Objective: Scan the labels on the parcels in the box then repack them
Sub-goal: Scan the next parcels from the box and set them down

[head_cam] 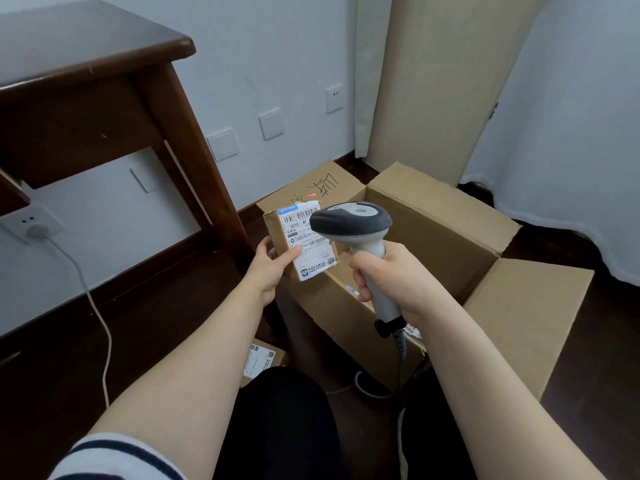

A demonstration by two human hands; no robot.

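My left hand holds a small cardboard parcel upright, its white barcode label facing me. In my right hand is a white and grey barcode scanner, its head level with the label and just right of it. A red scan dot falls on the far flap of the large open cardboard box behind the parcel. A second labelled parcel lies on the floor near my knee. Part of a label shows below my right wrist. The box's inside is mostly hidden by my hands.
A dark wooden table stands at the left, one leg close to the box. A white cable runs from a wall socket across the dark floor. Tall cardboard leans against the wall behind the box. White cloth hangs at the right.
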